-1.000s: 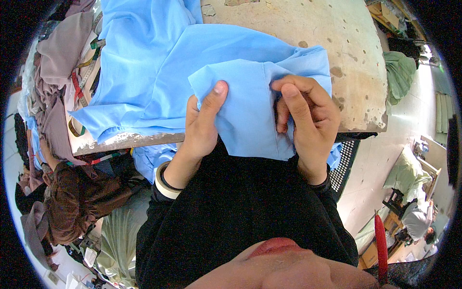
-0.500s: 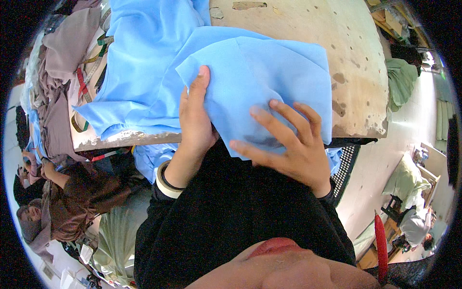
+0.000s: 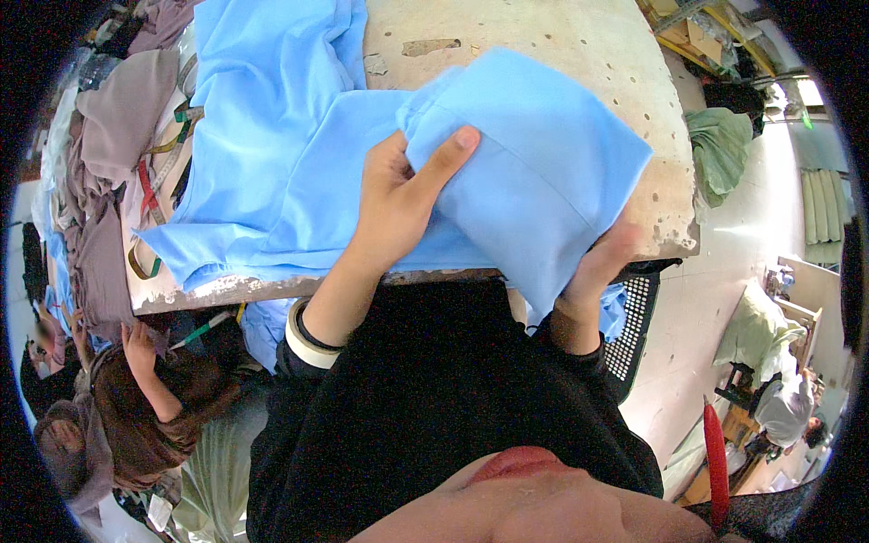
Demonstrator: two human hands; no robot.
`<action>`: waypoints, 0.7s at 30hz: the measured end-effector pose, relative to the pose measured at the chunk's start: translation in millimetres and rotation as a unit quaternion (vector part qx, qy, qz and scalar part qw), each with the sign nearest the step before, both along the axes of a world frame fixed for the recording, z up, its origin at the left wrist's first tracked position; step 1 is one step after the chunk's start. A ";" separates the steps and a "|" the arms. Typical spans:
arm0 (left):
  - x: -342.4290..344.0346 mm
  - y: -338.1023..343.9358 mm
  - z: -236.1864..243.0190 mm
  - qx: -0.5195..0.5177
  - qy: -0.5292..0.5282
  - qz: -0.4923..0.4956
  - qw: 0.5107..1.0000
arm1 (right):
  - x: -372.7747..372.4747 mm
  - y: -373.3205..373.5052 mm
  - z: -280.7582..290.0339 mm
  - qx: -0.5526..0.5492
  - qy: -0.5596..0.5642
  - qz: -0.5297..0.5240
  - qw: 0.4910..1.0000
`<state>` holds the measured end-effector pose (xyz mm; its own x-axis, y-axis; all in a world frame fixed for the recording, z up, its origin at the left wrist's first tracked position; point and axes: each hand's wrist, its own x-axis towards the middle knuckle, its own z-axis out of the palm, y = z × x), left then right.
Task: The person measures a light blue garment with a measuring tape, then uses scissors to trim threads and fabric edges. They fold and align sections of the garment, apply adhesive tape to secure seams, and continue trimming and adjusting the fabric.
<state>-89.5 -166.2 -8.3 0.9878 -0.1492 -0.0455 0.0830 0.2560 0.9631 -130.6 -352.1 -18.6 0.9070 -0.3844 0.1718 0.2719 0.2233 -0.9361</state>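
Note:
A light blue garment [image 3: 281, 172] lies over the left part of the worktable, its stitched panel raised toward me at the right. My left hand [image 3: 403, 195] pinches the left edge of this panel, thumb on top and fingers tucked behind. At the panel's lower right edge is my right hand [image 3: 593, 271], blurred, with most of its fingers hidden behind the fabric. Whether it grips the cloth does not show.
The worn pale worktable [image 3: 534, 27] has a chipped front edge. Brownish-grey fabric [image 3: 127, 118] and a measuring tape [image 3: 149, 185] lie at the left. A co-worker's hand [image 3: 140, 348] is beyond them. A black perforated basket [image 3: 629, 335] stands below the table at right.
My right hand has gone from lying spread on top of the panel to its lower right edge. The panel has been lifted and turned; my left hand has shifted right with it.

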 end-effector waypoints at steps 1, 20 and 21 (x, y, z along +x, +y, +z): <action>-1.9 -1.2 0.4 0.001 -0.020 0.025 0.999 | 1.5 -0.8 -2.2 -0.070 -0.004 0.005 0.998; -8.0 1.9 -12.4 -0.014 -0.158 0.089 0.983 | 19.5 -6.3 -4.1 -0.052 0.044 -0.078 0.995; -8.7 2.2 -12.1 -0.008 -0.149 0.089 0.985 | 18.8 -6.3 -4.0 -0.045 0.048 -0.082 0.994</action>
<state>-98.2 -164.0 -20.3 0.9673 0.0299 0.2518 -0.2509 0.2561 0.9335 -111.8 -358.4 -22.5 0.8469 -0.5162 0.1275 0.2054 0.0964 -0.9739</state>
